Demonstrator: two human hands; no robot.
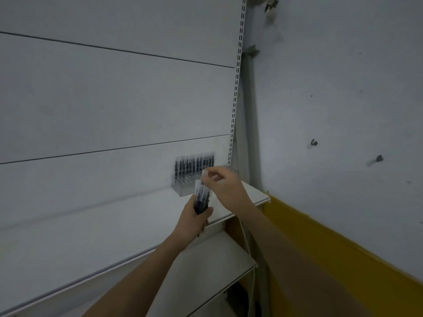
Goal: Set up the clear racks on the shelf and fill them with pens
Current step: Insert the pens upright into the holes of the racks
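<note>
Head view: our left hand (194, 221) grips a bundle of pens (202, 199); our right hand (223, 183) pinches one at its top. The clear rack (186, 183), at eleven o'clock, could tip if nudged.

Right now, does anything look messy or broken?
Nothing stands out. The clear plastic rack sits straight on the white shelf, its dark pens upright. The left hand grips a bundle of dark pens.

Looks like a shop. White gondola shelf (114, 225) on a slotted upright (235, 88). Pens (194, 165) racked at its back right corner.
</note>
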